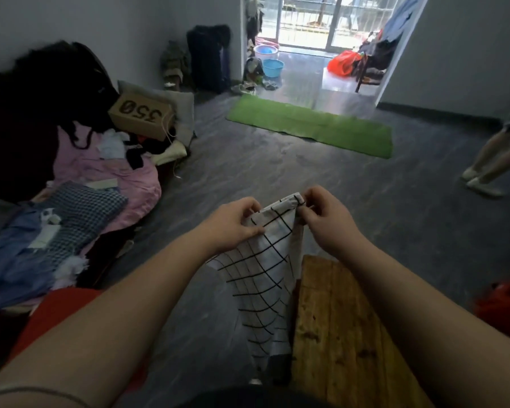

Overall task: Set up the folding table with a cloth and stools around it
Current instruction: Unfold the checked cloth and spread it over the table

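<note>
A white cloth with a black grid pattern (pixel 265 278) hangs in front of me, bunched and folded. My left hand (pixel 233 225) pinches its upper edge on the left. My right hand (pixel 327 219) pinches the top corner on the right, close beside the left hand. Below the cloth to the right is a wooden top (pixel 336 328), partly hidden by my right forearm and by the hanging cloth. Whether it is the folding table I cannot tell. No stools are plainly in view.
A bed heaped with clothes (pixel 71 207) and a cardboard shoe box (pixel 139 116) fills the left side. A green mat (pixel 309 125) lies on the dark floor ahead, before a balcony doorway. Another person's legs (pixel 492 160) stand at the right edge.
</note>
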### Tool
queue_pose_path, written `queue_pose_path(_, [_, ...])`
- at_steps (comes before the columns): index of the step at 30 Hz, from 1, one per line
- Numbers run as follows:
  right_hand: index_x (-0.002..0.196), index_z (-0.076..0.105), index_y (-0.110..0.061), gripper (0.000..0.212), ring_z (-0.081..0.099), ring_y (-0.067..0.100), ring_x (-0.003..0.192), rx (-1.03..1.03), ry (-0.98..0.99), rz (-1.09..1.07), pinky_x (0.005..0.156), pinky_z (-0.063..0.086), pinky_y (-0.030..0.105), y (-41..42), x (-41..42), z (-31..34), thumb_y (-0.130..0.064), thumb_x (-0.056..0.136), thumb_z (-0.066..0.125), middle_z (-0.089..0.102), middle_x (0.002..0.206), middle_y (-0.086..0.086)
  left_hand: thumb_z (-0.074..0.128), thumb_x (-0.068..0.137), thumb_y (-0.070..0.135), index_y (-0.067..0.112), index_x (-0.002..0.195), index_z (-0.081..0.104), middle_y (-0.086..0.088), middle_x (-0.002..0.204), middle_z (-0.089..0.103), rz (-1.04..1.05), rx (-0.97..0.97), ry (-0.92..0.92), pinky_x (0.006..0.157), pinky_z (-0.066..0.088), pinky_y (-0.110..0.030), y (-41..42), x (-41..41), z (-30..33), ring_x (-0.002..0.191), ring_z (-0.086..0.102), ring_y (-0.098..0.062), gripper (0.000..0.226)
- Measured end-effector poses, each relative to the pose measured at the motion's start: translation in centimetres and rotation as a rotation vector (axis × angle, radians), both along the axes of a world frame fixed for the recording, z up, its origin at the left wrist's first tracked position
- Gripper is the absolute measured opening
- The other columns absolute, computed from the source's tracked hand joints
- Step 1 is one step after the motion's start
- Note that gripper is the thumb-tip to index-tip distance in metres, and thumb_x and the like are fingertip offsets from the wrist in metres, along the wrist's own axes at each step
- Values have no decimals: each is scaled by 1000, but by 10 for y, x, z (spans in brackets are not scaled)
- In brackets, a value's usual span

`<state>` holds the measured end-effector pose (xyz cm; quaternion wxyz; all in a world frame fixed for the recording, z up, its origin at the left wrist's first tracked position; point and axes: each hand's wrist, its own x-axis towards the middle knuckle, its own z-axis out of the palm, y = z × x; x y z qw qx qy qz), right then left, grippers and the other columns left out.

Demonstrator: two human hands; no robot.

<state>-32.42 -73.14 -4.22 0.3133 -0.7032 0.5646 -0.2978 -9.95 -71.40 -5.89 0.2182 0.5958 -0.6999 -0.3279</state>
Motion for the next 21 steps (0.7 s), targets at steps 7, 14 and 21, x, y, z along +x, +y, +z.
queue_pose_path(7, [83,54,-17,12,50,12,69,79,120,234,66,42,34,13,37,-18,-20,89,64,58,82,2,75,84,26,39,88,47,12,81,64,197,-35,12,70,50,-35,45,65,-23,76,61,-9,31])
queue_pose_path(14, [97,56,-22,22,61,22,82,221,201,381,73,50,38,12,82,-39,-6,82,57,64,88,5,67,90,25,34,88,35,11,89,68,316,-62,-29,75,50,-40,77,88,-42,80,63,-14,33])
queue_pose_path(21, [99,68,-31,15,64,10,84,284,220,639,75,53,29,3,121,-36,-23,87,66,68,92,-10,64,91,18,29,88,40,7,89,61,332,-101,-90,68,37,-28,93,100,-47,82,55,-13,26])
